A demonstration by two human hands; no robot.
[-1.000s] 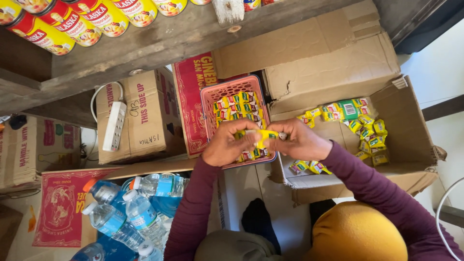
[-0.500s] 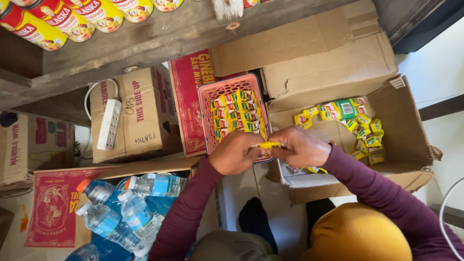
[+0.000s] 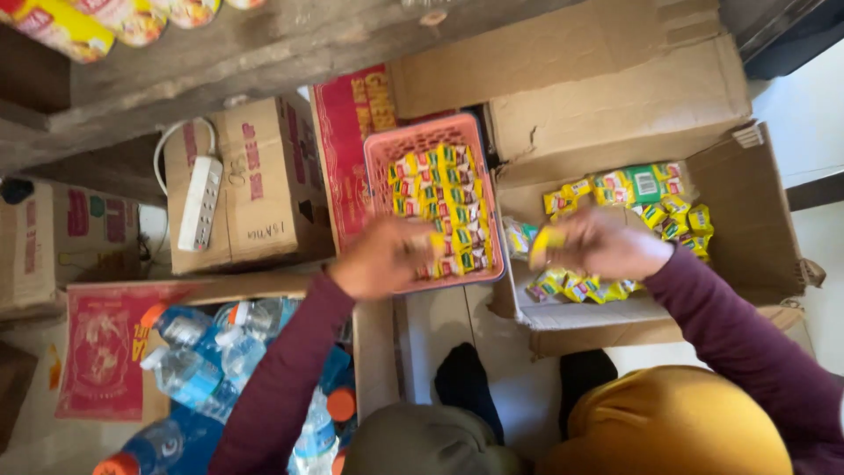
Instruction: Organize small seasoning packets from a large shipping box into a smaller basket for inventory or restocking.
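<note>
Yellow packet [image 3: 547,243]: small, blurred, pinched in the right hand [image 3: 607,246] above the cardboard box's [image 3: 747,229] left edge.
Left hand [image 3: 382,258]: blurred, grip unclear, over the pink basket's [image 3: 380,167] near rim.

The pink basket [image 3: 435,145] is moulded plastic lattice with a dull sheen, and the small sachets [image 3: 444,198] in it look like glossy printed foil or paper. The open carton [image 3: 615,105] at the right is matt brown corrugated cardboard, rough where its flap is torn. The shelf board [image 3: 264,53] along the top edge is worn, unpainted wood. The water bottles [image 3: 189,374] are clear, shiny plastic. The sleeves [image 3: 281,378] are soft matt cloth. The power strip [image 3: 200,202] is smooth white plastic.
</note>
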